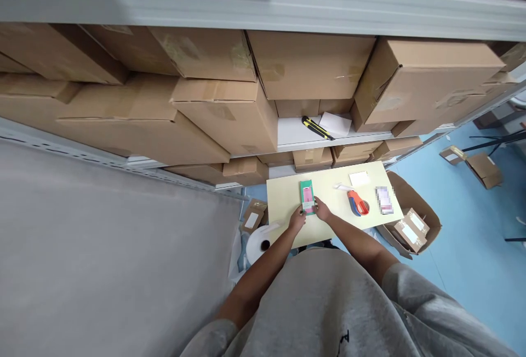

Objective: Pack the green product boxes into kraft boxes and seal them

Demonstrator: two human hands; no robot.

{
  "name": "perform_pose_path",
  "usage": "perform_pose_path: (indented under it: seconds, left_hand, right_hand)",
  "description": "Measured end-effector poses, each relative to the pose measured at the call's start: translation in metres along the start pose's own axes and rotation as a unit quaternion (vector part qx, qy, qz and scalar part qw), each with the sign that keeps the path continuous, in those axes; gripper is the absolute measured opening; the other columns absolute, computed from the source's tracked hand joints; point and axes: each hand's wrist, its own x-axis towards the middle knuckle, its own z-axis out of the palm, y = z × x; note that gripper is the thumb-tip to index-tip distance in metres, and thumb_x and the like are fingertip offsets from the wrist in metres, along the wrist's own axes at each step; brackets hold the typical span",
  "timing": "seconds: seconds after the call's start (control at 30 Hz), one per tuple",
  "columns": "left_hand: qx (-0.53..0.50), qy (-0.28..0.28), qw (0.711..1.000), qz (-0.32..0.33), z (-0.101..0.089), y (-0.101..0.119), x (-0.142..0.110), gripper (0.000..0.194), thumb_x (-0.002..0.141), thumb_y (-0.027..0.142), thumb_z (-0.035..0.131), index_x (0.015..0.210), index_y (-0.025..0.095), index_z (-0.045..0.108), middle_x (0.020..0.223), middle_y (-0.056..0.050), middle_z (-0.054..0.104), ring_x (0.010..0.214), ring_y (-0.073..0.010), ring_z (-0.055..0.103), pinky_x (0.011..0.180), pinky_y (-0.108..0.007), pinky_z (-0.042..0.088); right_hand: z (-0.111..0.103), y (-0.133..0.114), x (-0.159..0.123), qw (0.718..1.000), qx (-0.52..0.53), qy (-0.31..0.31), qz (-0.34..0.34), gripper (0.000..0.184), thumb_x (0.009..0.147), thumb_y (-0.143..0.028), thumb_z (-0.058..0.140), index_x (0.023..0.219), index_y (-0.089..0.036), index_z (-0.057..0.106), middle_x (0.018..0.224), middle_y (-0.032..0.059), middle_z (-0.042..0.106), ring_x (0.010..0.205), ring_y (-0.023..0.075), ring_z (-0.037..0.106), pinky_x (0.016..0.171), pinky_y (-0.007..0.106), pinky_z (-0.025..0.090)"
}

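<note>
A small green package with a pink front point(307, 196) lies flat on a pale yellow table point(287, 203). Both my hands grip its near end. My left hand point(296, 219) pinches the lower left corner, and my right hand point(321, 209) pinches the lower right corner. An orange and blue tape dispenser point(357, 203) rests on the table to the right of my right hand. Beyond it lie a white slip point(359, 179) and a small printed label point(384, 199).
Metal shelving stacked with brown cartons point(222, 110) rises behind the table. A yellow-and-black utility knife point(317, 128) and white paper lie on a shelf. A white roll point(259, 243) sits left of the table, and an open carton with small boxes point(413, 228) stands right, on blue floor.
</note>
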Motion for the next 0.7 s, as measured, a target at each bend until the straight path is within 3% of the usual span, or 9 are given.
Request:
perform_pose_path:
  seconds: [0.1, 0.23, 0.37, 0.5, 0.7]
  left_hand:
    - [0.021, 0.030, 0.999, -0.003, -0.012, -0.002, -0.005, 0.036, 0.097, 0.042, 0.068, 0.124, 0.023, 0.081, 0.103, -0.010, 0.082, 0.094, -0.0246, 0.077, 0.086, -0.038, 0.060]
    - [-0.013, 0.084, 0.996, 0.021, -0.028, -0.001, -0.019, 0.025, 0.095, 0.041, 0.069, 0.100, 0.026, 0.087, 0.110, -0.010, 0.085, 0.114, -0.0310, 0.077, 0.099, -0.044, 0.060]
    - [-0.084, 0.140, 0.986, 0.032, -0.034, 0.009, -0.040, 0.037, 0.094, 0.050, 0.068, 0.101, 0.020, 0.088, 0.110, -0.014, 0.086, 0.104, -0.0303, 0.079, 0.089, -0.042, 0.062]
    - [-0.166, 0.196, 0.966, 0.024, -0.029, 0.021, -0.063, 0.057, 0.093, 0.065, 0.065, 0.108, 0.015, 0.088, 0.107, -0.017, 0.086, 0.096, -0.0301, 0.078, 0.078, -0.040, 0.060]
    - [-0.328, 0.196, 0.924, -0.002, 0.003, 0.021, -0.104, 0.072, 0.100, 0.075, 0.048, 0.113, 0.014, 0.085, 0.114, -0.018, 0.085, 0.112, -0.0328, 0.076, 0.092, -0.044, 0.059]
  right_hand:
    - [-0.007, -0.004, -0.009, 0.998, -0.030, 0.044, 0.045, 0.041, 0.097, -0.031, 0.064, 0.136, -0.024, 0.071, 0.122, 0.0120, 0.073, 0.112, 0.0298, 0.073, 0.108, 0.053, 0.059]
    - [-0.016, -0.019, -0.022, 0.998, -0.040, 0.043, -0.019, 0.032, 0.094, -0.023, 0.062, 0.122, -0.024, 0.076, 0.120, 0.0080, 0.070, 0.101, 0.0242, 0.070, 0.102, 0.047, 0.061]
    - [-0.020, -0.050, -0.021, 0.993, -0.007, -0.045, -0.113, 0.030, 0.094, -0.026, 0.066, 0.120, -0.024, 0.080, 0.121, 0.0078, 0.070, 0.094, 0.0209, 0.070, 0.093, 0.040, 0.063]
    - [-0.023, -0.085, -0.015, 0.969, 0.017, -0.154, -0.192, 0.027, 0.098, -0.037, 0.071, 0.118, -0.025, 0.084, 0.116, 0.0083, 0.073, 0.087, 0.0195, 0.070, 0.088, 0.038, 0.062]
    - [-0.033, -0.100, -0.024, 0.935, 0.046, -0.239, -0.259, 0.031, 0.096, -0.054, 0.080, 0.108, -0.026, 0.088, 0.107, 0.0085, 0.075, 0.086, 0.0227, 0.071, 0.084, 0.040, 0.061]
